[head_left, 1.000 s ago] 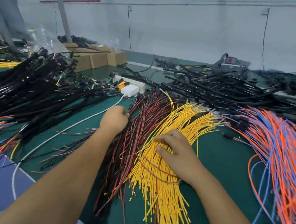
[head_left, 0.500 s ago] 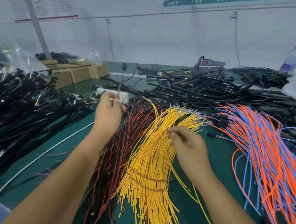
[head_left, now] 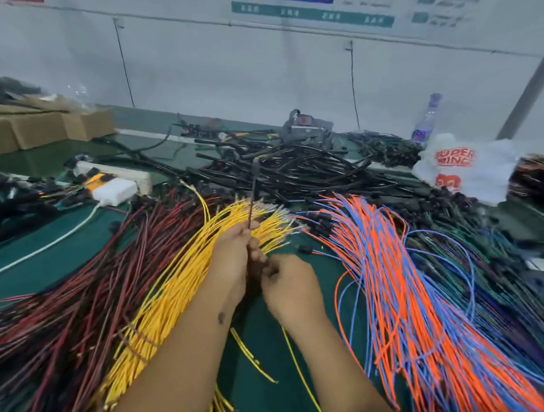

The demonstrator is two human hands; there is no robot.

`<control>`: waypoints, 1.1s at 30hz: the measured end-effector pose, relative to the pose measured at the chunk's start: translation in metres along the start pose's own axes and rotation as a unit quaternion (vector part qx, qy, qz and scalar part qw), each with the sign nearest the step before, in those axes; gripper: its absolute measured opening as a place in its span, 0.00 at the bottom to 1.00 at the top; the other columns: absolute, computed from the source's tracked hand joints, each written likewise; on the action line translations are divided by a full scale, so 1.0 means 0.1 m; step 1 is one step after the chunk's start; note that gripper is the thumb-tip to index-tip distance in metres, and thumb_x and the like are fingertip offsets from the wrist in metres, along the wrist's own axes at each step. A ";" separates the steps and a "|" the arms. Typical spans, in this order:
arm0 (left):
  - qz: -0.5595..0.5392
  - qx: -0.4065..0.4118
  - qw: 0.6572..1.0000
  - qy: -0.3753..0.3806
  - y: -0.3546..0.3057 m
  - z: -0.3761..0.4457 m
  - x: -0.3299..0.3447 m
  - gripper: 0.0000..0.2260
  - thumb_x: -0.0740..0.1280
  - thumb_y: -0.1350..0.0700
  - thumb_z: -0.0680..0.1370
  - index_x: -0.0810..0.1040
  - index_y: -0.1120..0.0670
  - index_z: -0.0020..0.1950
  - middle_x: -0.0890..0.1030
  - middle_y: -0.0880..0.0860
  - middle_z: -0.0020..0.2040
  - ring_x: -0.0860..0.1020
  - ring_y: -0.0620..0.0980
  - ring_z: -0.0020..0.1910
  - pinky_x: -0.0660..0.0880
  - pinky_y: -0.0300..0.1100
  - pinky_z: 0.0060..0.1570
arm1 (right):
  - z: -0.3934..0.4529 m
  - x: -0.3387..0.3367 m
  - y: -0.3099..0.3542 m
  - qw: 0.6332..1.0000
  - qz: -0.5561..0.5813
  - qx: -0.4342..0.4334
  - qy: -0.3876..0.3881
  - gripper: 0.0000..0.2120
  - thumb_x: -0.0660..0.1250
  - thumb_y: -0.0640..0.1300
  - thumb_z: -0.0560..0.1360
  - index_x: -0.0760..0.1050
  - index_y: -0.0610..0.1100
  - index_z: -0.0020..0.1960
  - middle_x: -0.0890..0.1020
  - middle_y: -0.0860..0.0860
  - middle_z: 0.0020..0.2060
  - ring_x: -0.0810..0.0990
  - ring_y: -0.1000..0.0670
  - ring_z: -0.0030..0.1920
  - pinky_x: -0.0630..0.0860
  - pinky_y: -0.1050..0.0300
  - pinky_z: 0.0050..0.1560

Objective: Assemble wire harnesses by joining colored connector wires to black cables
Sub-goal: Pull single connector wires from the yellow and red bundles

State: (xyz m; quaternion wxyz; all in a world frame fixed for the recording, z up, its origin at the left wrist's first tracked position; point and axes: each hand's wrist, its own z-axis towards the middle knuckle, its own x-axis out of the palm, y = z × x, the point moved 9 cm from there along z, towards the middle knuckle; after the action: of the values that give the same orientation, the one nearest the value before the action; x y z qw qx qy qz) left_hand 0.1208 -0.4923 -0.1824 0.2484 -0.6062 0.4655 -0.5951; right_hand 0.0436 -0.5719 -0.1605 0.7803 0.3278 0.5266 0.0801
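Hands (head_left: pixel 230 254) now together, gripping upright wire (head_left: pixel 252 198)

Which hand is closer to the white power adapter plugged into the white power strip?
The left. The left hand grips a dark wire over the yellow wire bundle, down-right of the white power adapter. The right hand lies farther right, touching the left.

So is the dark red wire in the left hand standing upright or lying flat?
Upright. The dark red wire rises near-vertically from the left hand, its black connector end topmost, above the yellow wires.
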 end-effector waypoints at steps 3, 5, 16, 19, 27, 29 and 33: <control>-0.012 -0.022 1.000 -0.019 0.03 0.02 -0.08 0.12 0.53 0.65 0.82 0.74 0.58 0.46 0.68 0.51 0.31 0.63 0.42 0.21 0.63 0.34 0.21 | 0.01 0.04 0.00 0.999 -0.035 0.005 -0.005 0.07 0.61 0.44 0.76 0.77 0.43 0.45 0.81 0.44 0.47 0.78 0.39 0.51 0.71 0.53 0.41; 0.009 -0.016 1.000 -0.011 0.02 0.00 -0.10 0.09 0.55 0.62 0.83 0.74 0.57 0.49 0.65 0.48 0.27 0.60 0.42 0.19 0.58 0.33 0.18 | -0.01 0.05 0.01 0.998 -0.053 0.005 -0.015 0.06 0.61 0.45 0.76 0.74 0.43 0.46 0.79 0.44 0.48 0.78 0.40 0.51 0.66 0.54 0.40; -0.013 -0.046 0.997 0.067 -0.01 -0.17 0.04 0.11 0.55 0.63 0.83 0.77 0.63 0.48 0.84 0.55 0.33 0.82 0.47 0.30 0.79 0.37 0.29 | -0.11 -0.15 -0.01 0.989 0.128 -0.051 -0.049 0.06 0.68 0.46 0.65 0.70 0.49 0.33 0.75 0.55 0.26 0.74 0.52 0.31 0.71 0.54 0.33; -0.052 -0.058 0.995 0.061 0.00 -0.13 -0.01 0.11 0.55 0.61 0.83 0.77 0.61 0.51 0.78 0.50 0.28 0.73 0.43 0.22 0.71 0.33 0.22 | -0.09 0.04 0.00 0.997 0.066 -0.042 0.023 0.06 0.67 0.49 0.63 0.70 0.49 0.31 0.75 0.54 0.26 0.76 0.50 0.32 0.68 0.57 0.32; 0.129 -0.040 0.979 0.152 0.07 -0.14 0.14 0.11 0.56 0.58 0.81 0.77 0.55 0.45 0.63 0.45 0.22 0.57 0.42 0.19 0.55 0.34 0.21 | -0.10 -0.29 -0.35 0.932 0.326 0.100 -0.119 0.05 0.65 0.48 0.72 0.76 0.51 0.38 0.78 0.56 0.30 0.75 0.53 0.35 0.71 0.54 0.40; 0.148 -0.043 0.974 0.165 0.08 -0.17 0.19 0.11 0.55 0.58 0.81 0.74 0.54 0.42 0.64 0.45 0.23 0.57 0.42 0.19 0.55 0.33 0.20 | -0.07 -0.41 -0.46 0.953 0.247 0.108 -0.141 0.05 0.63 0.44 0.75 0.77 0.52 0.47 0.81 0.55 0.41 0.78 0.50 0.45 0.73 0.53 0.48; 0.171 -0.066 0.977 0.110 0.13 -0.14 0.14 0.13 0.51 0.62 0.80 0.67 0.53 0.38 0.63 0.46 0.21 0.57 0.42 0.17 0.54 0.32 0.18 | 0.02 -0.54 -0.58 0.989 -0.035 0.090 -0.108 0.19 0.61 0.42 0.75 0.71 0.45 0.67 0.74 0.47 0.64 0.67 0.43 0.65 0.64 0.51 0.65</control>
State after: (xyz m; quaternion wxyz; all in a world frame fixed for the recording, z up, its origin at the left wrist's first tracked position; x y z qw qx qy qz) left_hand 0.1024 -0.5070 -0.1843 0.2533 -0.4638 0.6245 -0.5751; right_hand 0.0086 -0.6431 -0.1529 0.8023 0.3848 0.4552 -0.0304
